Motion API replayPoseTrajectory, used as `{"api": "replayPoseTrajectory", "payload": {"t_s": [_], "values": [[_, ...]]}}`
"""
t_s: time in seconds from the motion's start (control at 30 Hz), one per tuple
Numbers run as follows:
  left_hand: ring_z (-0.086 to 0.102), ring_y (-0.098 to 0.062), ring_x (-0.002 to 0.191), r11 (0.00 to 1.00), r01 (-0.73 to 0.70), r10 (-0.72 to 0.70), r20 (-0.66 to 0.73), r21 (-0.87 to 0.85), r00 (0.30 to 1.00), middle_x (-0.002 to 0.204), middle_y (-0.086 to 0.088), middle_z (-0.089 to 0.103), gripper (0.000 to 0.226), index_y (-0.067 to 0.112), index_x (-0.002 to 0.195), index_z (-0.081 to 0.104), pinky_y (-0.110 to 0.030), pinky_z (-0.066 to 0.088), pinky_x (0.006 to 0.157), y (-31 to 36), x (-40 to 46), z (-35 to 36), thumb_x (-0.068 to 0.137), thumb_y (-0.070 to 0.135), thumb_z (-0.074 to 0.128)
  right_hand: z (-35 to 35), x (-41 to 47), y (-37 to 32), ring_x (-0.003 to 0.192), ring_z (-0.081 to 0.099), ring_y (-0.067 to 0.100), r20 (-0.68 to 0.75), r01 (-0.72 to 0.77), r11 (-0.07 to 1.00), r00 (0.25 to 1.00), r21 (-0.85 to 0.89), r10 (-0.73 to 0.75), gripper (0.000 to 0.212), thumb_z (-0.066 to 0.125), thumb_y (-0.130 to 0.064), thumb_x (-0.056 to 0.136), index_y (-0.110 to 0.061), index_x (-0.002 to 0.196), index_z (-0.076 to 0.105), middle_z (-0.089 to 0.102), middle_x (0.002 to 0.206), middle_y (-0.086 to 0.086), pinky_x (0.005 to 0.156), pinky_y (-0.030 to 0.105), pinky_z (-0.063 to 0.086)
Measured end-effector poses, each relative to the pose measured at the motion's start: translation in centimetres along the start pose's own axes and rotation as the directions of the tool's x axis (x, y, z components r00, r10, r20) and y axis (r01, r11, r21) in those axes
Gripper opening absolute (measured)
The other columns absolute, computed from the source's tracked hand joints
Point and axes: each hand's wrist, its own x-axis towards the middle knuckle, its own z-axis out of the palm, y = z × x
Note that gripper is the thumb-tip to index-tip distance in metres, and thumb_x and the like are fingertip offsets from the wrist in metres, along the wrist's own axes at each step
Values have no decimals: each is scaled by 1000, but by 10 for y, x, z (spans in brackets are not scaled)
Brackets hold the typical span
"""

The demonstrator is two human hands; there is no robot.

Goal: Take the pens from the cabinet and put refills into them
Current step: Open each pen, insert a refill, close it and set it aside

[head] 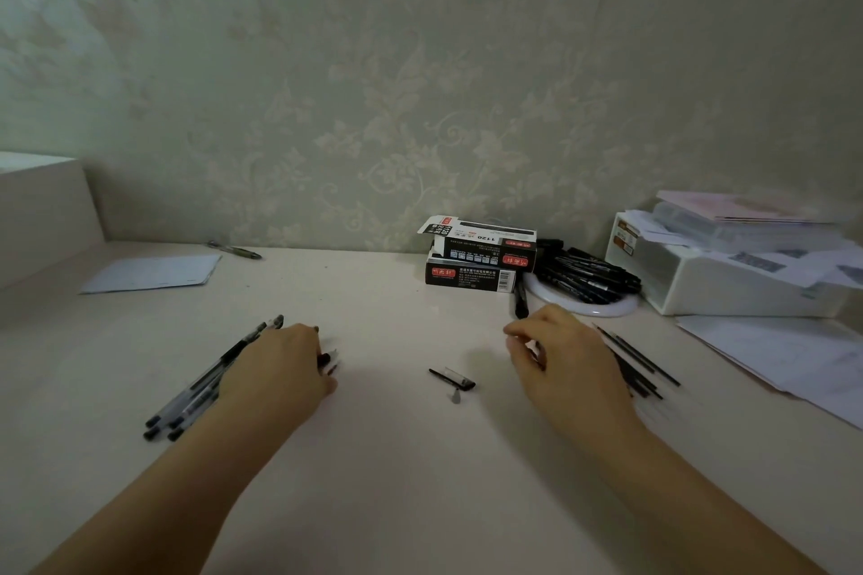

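While your left hand (280, 360) is lying over the bundle of pens (210, 381) on the desk (397, 458), its fingers seem to be pinching a pen end, though this is unclear. A cap (454, 379) is lying apart mid-desk, so refilling looks under way, not finished. Your right hand (560, 364), fingers loosely curled and empty, is hovering beside the refills (642, 362). Boxes (478, 259), markers (586, 275) and papers (794, 355) are crowding the right.

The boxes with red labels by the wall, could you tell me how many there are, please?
2: the lower box lies flat on the desk by the wall; the upper box, flap open, rests on it. Nothing suggests another behind.
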Motion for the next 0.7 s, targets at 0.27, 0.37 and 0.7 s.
{"api": "replayPoseTrajectory", "payload": {"t_s": [0.27, 0.37, 0.7], "values": [[55, -18, 75, 999, -33, 34, -23, 23, 999, 76, 3, 55, 21, 17, 78, 53, -30, 49, 71, 1, 1, 0, 92, 33, 53, 5, -4, -6, 67, 53, 2, 64, 31, 999, 997, 40, -34, 16, 65, -19, 92, -19, 104, 75, 63, 92, -11, 67, 18, 50], [46, -15, 65, 998, -60, 61, -69, 4, 996, 65, 6, 42, 30, 19, 65, 38, -26, 40, 61, 11, -4, 0, 88, 32, 53, 7, -5, -14, 63, 56, 2, 57, -103, 957, 994, 273, 91, 11, 68, -18, 90, -24, 94, 76, 67, 84, -16, 62, 10, 45], [49, 5, 51, 638, -435, 356, -257, -635, 898, 58, 25, 57, 25, 30, 63, 54, -8, 36, 51, 56, -28, 7, 86, 32, 64, 23, -17, -47, 74, 68, 13, 582, -625, 307, 780, 718, 228, 36, 70, -41, 75, -11, 95, 78, 77, 88, 9, 70, 21, 53]]}}
